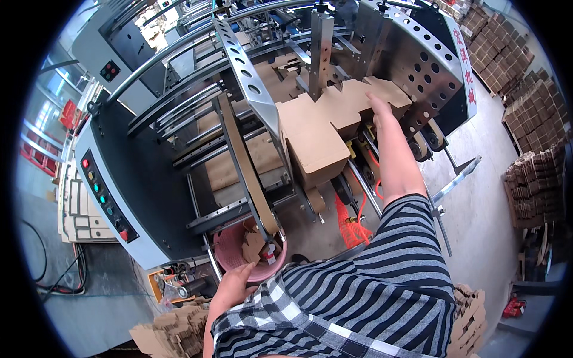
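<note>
A stack of flat die-cut cardboard blanks (316, 128) sits in the feeder of a machine, between upright metal plates. My right arm reaches forward over it. My right hand (379, 107) is at the stack's right part, its fingers stretched out against the cardboard edges and gripping nothing that I can see. Low on the left, my left hand (234, 286) is beside the rim of a pink basket (224, 253), fingers extended and partly hidden by each other. Cardboard scraps (253, 246) and a small red-and-white item (270, 253) lie in the basket.
A perforated metal plate (427, 71) flanks the stack on the right. On the left are a belt arm (242, 161) and a button panel (104, 194). Orange coiled hose (352, 227) hangs below. Cardboard stacks (534, 185) stand far right; more blanks (173, 331) lie near me.
</note>
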The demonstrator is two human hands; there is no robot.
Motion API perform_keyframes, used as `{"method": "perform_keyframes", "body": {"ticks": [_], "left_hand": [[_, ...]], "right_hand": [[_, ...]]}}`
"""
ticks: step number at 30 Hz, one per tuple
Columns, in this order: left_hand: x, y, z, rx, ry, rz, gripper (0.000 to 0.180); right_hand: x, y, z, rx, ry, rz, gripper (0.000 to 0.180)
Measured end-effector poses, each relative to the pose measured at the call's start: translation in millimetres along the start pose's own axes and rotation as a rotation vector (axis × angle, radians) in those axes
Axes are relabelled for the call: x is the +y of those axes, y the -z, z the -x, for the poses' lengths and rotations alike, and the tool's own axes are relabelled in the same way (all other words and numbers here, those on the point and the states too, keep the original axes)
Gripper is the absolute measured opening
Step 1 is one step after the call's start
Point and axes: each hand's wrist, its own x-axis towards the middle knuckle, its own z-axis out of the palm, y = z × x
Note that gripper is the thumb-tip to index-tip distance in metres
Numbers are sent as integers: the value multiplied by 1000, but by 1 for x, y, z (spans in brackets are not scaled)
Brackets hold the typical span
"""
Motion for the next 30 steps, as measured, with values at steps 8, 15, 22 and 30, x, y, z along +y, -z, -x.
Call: {"method": "perform_keyframes", "body": {"ticks": [8, 15, 22, 30], "left_hand": [[4, 0, -12, -44, -16, -3, 68], [5, -1, -5, -15, 19, 14, 68], [-2, -12, -11, -14, -11, 13, 65], [-8, -31, 38, 49, 204, 95, 70]], "right_hand": [[17, 7, -16, -25, 113, 81, 61], [19, 2, -31, -164, 37, 45, 63], [32, 4, -51, -52, 92, 291, 67], [-51, 6, 44, -28, 417, 1302, 88]]}}
